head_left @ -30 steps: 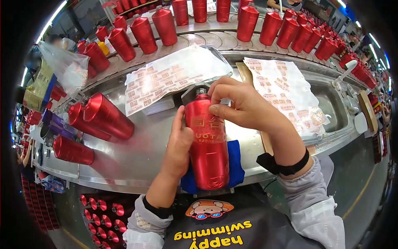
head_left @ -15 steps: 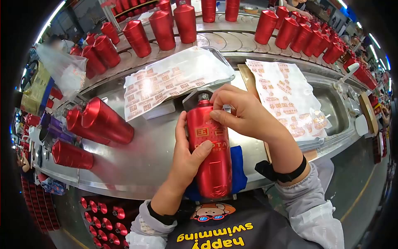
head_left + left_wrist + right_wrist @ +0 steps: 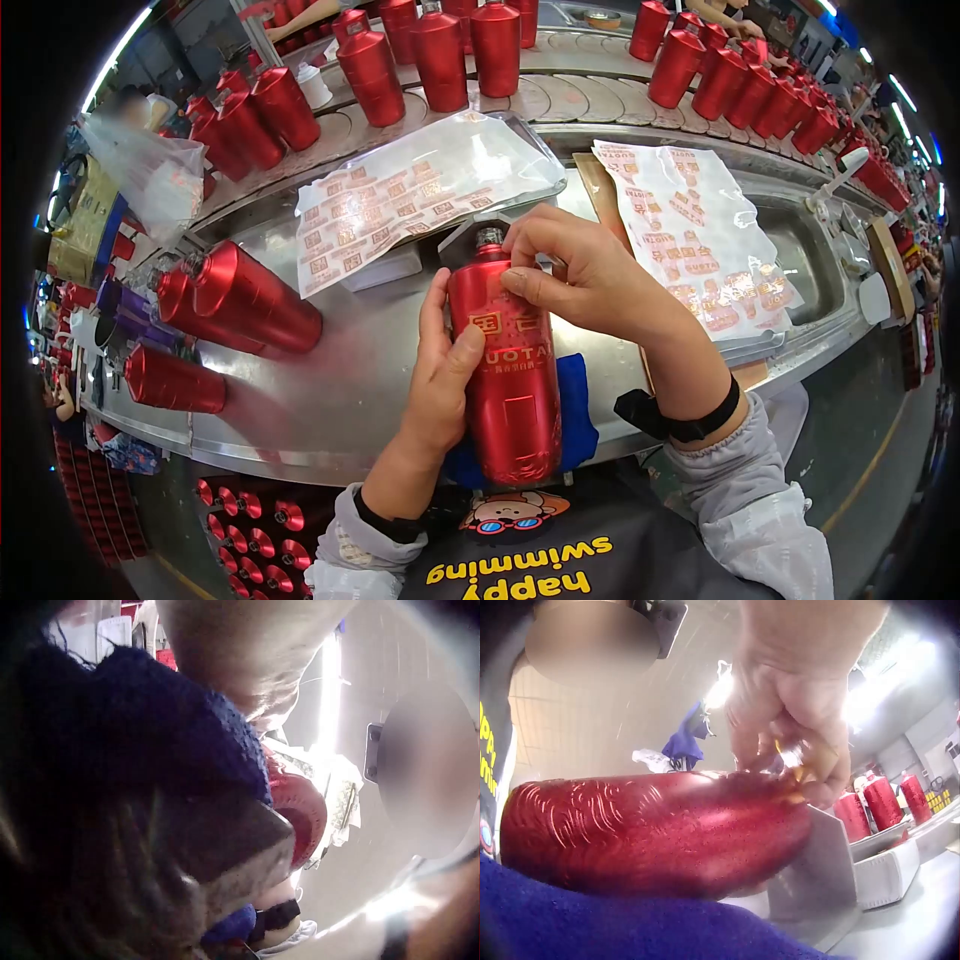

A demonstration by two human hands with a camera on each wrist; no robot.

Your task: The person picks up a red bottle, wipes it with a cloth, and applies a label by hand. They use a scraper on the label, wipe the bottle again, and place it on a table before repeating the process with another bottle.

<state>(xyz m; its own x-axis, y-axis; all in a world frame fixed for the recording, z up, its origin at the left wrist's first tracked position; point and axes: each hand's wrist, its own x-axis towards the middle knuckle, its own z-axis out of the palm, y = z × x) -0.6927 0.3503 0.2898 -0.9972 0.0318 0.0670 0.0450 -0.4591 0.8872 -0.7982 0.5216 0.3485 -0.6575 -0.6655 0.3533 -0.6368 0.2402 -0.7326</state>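
A glossy red bottle [image 3: 518, 405] with gold lettering leans over a folded blue cloth [image 3: 578, 410] at the bench's front edge. My left hand [image 3: 435, 375] grips its left side, thumb across the front by the lettering. At the bottle's shoulder, just below the bare threaded neck [image 3: 489, 238], my right hand [image 3: 590, 272] has thumb and curled fingers pinched together. A thin, shiny, gold-tinged film [image 3: 791, 759] shows between those fingers in the right wrist view. The left wrist view shows mostly dark blue cloth [image 3: 150, 735] and the bottle's base [image 3: 304, 817].
Printed decal sheets [image 3: 400, 205] lie on a tray behind the bottle, and more sheets [image 3: 690, 235] lie to the right beside a sink [image 3: 810, 265]. Several red bottles [image 3: 255, 300] lean at left. Behind runs a curved conveyor [image 3: 570, 100] carrying red bottles. A person's arm reaches in beyond it.
The held bottle has shifted slightly toward my body. My left thumb has come from its side onto its front. Bottles on the conveyor have moved right; my right hand stays at the shoulder.
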